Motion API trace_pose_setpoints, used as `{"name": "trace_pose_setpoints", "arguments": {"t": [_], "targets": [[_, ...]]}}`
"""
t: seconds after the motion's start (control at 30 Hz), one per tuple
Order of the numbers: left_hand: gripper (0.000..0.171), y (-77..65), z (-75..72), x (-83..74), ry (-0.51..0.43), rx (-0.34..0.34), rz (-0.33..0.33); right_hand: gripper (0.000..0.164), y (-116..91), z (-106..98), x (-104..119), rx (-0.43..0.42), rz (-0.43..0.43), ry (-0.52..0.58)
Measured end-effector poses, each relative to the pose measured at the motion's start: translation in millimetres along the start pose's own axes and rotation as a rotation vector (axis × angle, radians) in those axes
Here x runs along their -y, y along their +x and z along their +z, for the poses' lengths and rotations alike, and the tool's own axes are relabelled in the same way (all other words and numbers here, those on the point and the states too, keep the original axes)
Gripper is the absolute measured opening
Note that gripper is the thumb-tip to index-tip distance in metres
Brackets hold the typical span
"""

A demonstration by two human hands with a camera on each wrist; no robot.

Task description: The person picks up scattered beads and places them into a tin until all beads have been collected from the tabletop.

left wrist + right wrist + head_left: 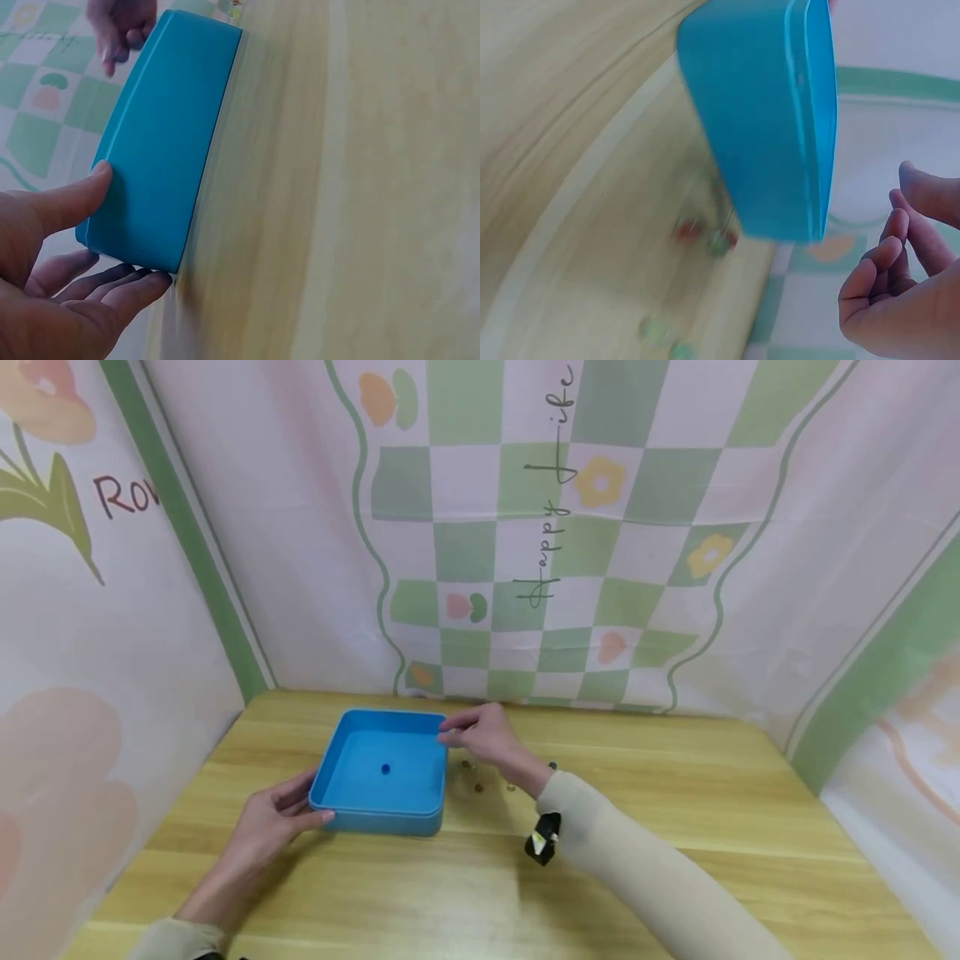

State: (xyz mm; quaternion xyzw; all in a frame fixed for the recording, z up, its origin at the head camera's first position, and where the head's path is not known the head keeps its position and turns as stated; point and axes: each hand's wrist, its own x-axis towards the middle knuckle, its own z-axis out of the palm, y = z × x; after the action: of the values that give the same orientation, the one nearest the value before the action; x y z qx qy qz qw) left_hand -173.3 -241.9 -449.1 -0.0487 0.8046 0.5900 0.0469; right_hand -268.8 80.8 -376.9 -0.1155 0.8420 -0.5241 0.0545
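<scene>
A square blue box point(384, 823) without a lid stands on the wooden table, with one small dark blue bead point(386, 769) on its floor. My left hand point(272, 812) grips the box's near left corner. In the left wrist view its thumb presses one side, while the fingers point(139, 296) bend round the lower corner. Over the box's far right edge hovers my right hand point(483, 735). Its thumb and forefinger tips sit close together, with nothing visible between them; the other fingers point(885, 255) curl loosely.
Several small beads point(478, 788) lie on the table right of the box, beneath my right forearm. They look blurred, red and green, in the right wrist view. A printed cloth point(525, 635) hangs behind the table's back edge. A black device point(543, 839) sits on my right wrist.
</scene>
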Motion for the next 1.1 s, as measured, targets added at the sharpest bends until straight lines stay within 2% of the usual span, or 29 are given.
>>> {"name": "trace_pose_setpoints", "arguments": {"t": [0.13, 0.27, 0.5, 0.73, 1.1], "targets": [[0.09, -0.5, -0.2, 2.9, -0.004, 0.008, 0.006, 0.021, -9.0, -21.7, -18.3, -0.041, 0.021, 0.006], [0.091, -0.6, -0.7, 4.9, -0.006, 0.022, 0.02, 0.024, -17.8, -40.7, -37.5, -0.078, 0.081, -0.03], [0.094, 0.6, -1.6, 3.9, 0.026, 0.041, 0.039, 0.028, -31.0, -66.6, -65.2, -0.129, 0.129, -0.037], [0.093, 3.0, -0.5, 3.5, 0.025, 0.031, 0.04, 0.03, -38.5, -85.7, -87.7, -0.166, 0.149, -0.036], [0.092, 4.6, 0.3, 3.6, 0.032, 0.019, 0.033, 0.035, -42.6, -102.3, -112.1, -0.163, 0.253, -0.028]]}}
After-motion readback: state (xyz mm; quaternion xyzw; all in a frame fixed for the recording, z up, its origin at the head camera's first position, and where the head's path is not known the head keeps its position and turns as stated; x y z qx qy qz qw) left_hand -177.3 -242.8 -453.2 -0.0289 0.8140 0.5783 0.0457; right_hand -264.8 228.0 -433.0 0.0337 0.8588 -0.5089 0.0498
